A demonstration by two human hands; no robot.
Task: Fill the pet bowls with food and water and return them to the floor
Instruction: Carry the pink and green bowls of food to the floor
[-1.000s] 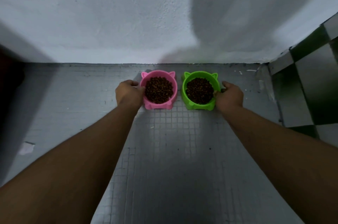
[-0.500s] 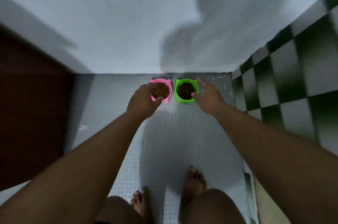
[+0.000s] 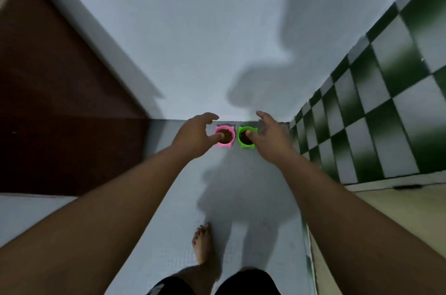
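Hanging spread and empty, the left hand (image 3: 193, 136) and right hand (image 3: 270, 136) frame the two bowls, fingers loosely curled and holding nothing. Seen from the head camera, the pink bowl (image 3: 225, 136) lies at three o'clock of the left hand and the green bowl (image 3: 245, 137) at nine o'clock of the right, each thumb crossing its bowl's near rim; contact cannot be told. Both bowls sit side by side on the floor (image 3: 241, 198) against the white wall (image 3: 217, 41), dark kibble in each, no water visible. A brown door (image 3: 60, 113) stands at nine o'clock, checkered tiles (image 3: 374, 101) at three. One bare foot (image 3: 202, 244) rests at six o'clock; nothing blocks either reach.
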